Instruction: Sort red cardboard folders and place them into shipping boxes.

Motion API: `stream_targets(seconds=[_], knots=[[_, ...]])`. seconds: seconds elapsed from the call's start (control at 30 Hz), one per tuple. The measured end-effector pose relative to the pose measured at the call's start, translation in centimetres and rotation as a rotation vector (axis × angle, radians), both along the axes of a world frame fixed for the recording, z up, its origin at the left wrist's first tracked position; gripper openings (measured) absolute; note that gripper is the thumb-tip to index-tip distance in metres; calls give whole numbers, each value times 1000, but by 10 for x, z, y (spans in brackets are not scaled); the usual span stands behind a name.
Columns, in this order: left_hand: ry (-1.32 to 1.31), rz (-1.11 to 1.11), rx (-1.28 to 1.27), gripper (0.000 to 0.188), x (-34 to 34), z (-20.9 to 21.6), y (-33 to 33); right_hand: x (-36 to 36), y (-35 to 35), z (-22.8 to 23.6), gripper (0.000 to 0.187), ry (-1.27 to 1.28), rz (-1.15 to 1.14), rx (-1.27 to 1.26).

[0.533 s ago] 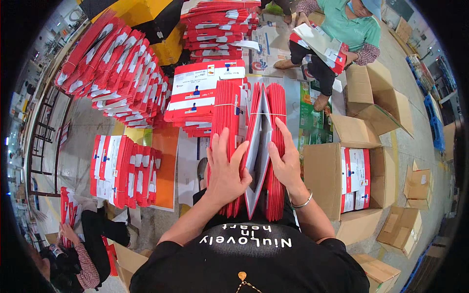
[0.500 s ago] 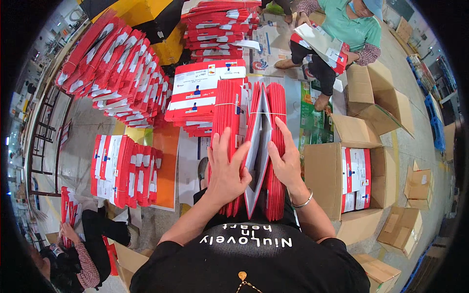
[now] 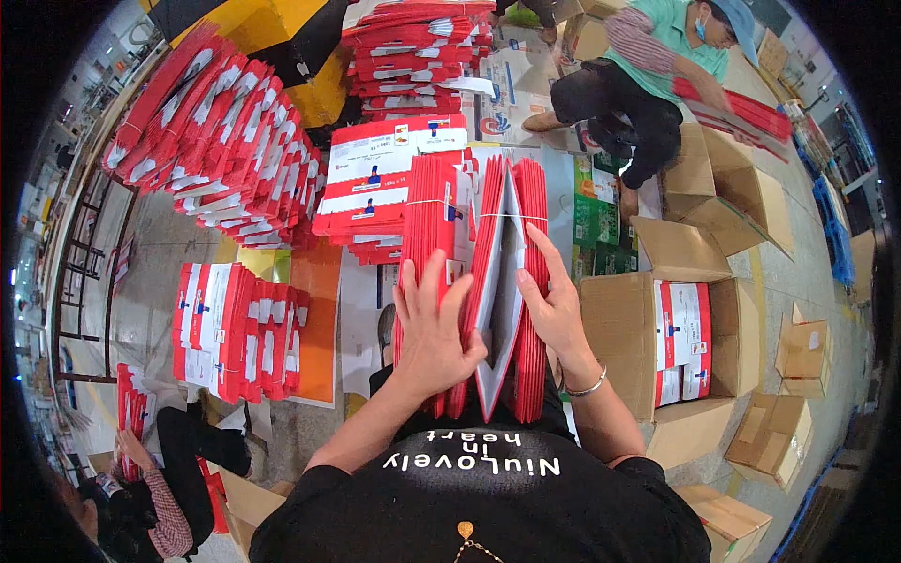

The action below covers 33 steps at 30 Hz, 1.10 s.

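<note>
A bundle of red folded cardboard sleeves (image 3: 532,375) stands on edge before my body, with a thin pale band around its far part. A V-shaped gap in its middle shows pale inner sides. My left hand (image 3: 434,342) is open, its fingers spread over another banded red bundle (image 3: 427,220) just to the left. Its thumb reaches toward the gap's near left edge. My right hand (image 3: 556,314) lies along the right side of the gapped bundle, index finger stretched forward and thumb on the top edges. Its other fingers are partly hidden.
Red-and-white stacks stand ahead (image 3: 375,178), at far left (image 3: 216,141) and at left (image 3: 211,328). An open carton (image 3: 615,347) holding red-and-white packs is at right, with more cartons beyond. One co-worker (image 3: 657,66) bends at far right; another (image 3: 141,488) sits at lower left.
The co-worker at far right has swung rightward with red sleeves, toward the cartons. My hands and the bundle have barely shifted; my left fingers are slightly more spread.
</note>
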State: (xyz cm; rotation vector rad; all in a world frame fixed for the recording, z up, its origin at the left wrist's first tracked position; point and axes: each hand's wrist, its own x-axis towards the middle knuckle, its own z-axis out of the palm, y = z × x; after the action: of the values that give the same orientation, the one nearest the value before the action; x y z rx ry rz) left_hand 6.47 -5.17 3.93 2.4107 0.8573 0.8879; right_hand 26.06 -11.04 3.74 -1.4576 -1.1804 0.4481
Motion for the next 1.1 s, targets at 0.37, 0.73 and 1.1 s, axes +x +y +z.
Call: stream_targets(seconds=[0.37, 0.73, 1.1], knots=[[218, 64, -28, 31, 8, 5, -6, 4, 5, -1, 72, -98, 135, -61], [190, 56, -44, 44, 10, 11, -8, 1, 5, 8, 58, -72, 151, -92], [205, -3, -32, 27, 10, 11, -6, 6, 3, 4, 58, -48, 221, -110]])
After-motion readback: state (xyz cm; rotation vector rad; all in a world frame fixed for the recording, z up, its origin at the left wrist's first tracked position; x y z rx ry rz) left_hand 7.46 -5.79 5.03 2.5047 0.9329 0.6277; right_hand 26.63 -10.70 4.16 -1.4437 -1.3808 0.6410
